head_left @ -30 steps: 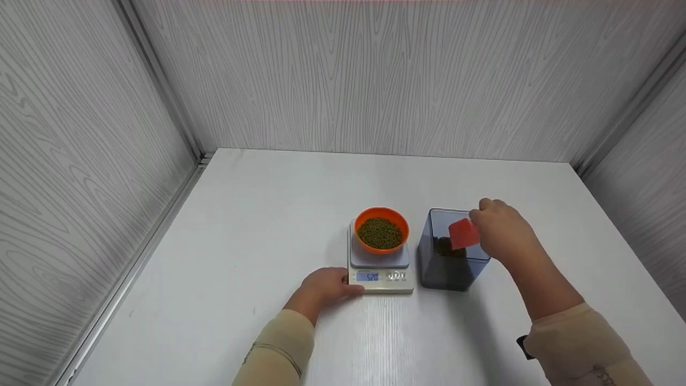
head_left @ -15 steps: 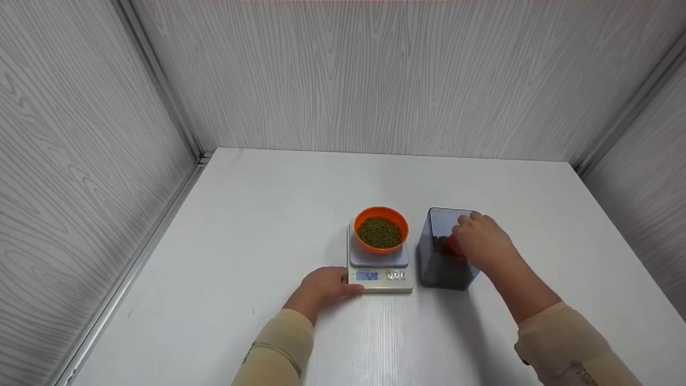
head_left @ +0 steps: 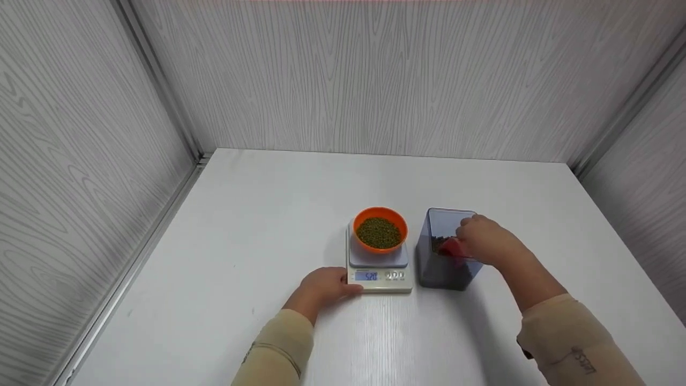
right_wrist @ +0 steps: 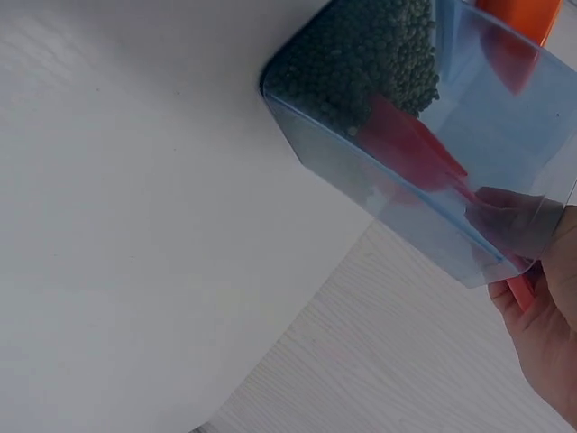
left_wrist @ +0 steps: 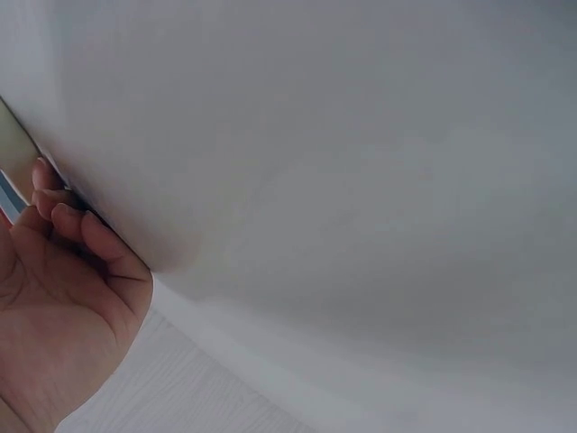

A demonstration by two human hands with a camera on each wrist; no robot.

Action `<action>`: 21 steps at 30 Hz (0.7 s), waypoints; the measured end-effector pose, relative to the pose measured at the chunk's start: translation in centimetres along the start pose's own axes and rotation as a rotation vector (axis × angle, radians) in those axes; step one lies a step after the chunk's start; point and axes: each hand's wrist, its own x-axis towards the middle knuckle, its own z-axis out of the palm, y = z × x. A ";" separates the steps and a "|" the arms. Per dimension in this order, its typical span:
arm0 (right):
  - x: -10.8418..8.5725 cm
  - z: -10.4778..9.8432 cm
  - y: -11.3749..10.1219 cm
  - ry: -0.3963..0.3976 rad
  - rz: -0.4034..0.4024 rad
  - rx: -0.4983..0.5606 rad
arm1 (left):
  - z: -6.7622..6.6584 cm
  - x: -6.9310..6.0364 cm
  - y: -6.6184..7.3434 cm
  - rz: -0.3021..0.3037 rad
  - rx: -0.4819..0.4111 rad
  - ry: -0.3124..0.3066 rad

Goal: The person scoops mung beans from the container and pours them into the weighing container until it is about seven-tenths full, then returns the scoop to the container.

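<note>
My right hand (head_left: 490, 241) grips the handle of a red scoop (head_left: 454, 249). The scoop's blade dips into small green beans, like mung beans (right_wrist: 361, 68), inside a clear bluish rectangular container (head_left: 439, 276). On the left stands a white digital kitchen scale (head_left: 405, 287), its display lit and seeming to read 520. An orange bowl (head_left: 379, 212) sits on the scale's platform, with a heap of green beans (head_left: 378, 234) in it. My left hand (head_left: 324, 284) holds the scale at its front left corner, thumb at the front and fingers curled along the side.
A white tabletop (head_left: 268, 214) carries the scale and container side by side, a narrow gap apart. Grey wood-grain panels (head_left: 348, 80) enclose the table at the back, left and right.
My right hand has moved down and left, lowering the red scoop from the container's mouth into the beans; the blade has since tilted. The left hand and scale stay put.
</note>
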 end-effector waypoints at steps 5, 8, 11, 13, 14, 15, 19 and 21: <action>0.2 -0.3 0.2 -0.039 0.016 0.084 | 0.0 -0.1 0.1 -0.014 -0.004 0.002; 0.3 -0.4 0.4 -0.059 0.039 0.157 | 0.1 -0.1 0.2 -0.016 0.001 0.004; 0.5 -0.2 0.6 -0.068 0.061 0.224 | 0.1 -0.1 0.2 -0.024 -0.003 0.003; 0.6 0.0 0.6 -0.073 0.067 0.253 | 0.1 -0.1 0.3 -0.026 -0.004 0.004; 0.7 0.1 0.7 -0.074 0.071 0.268 | 0.1 -0.2 0.3 -0.026 -0.003 0.004; 0.7 0.3 0.7 -0.075 0.071 0.279 | 0.1 -0.2 0.3 -0.025 -0.002 0.004; 1.1 0.6 0.6 -0.083 0.089 0.319 | 0.1 -0.1 0.2 -0.018 0.001 0.005; 1.3 0.6 0.5 -0.087 0.096 0.327 | 0.0 -0.1 0.2 -0.022 -0.009 0.004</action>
